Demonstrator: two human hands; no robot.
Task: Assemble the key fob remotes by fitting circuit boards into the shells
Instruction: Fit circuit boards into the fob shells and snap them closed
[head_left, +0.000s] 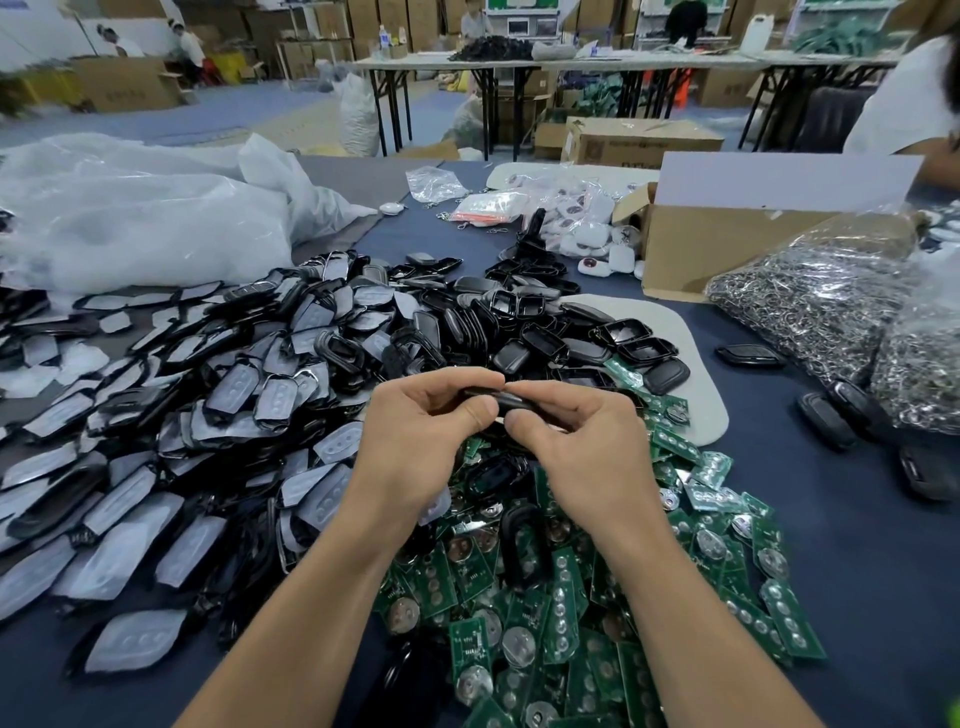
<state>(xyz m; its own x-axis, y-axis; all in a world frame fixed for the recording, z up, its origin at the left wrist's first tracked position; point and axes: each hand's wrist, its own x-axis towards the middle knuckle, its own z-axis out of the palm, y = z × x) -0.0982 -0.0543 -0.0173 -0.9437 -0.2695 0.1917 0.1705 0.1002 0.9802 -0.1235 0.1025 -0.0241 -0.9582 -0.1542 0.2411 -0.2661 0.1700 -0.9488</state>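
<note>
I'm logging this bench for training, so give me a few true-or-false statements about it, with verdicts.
1. The left hand and right hand pinch one black shell between them. True.
2. The green circuit boards sit in the cardboard box. False: they lie loose on the table, beneath the hands.
3. A bag of metal rings lies at the right. True.
4. The shells with grey pads are piled right of the boards. False: left of them.

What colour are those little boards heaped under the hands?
Green, with silvery round contacts; the circuit boards show best in the head view.
</note>
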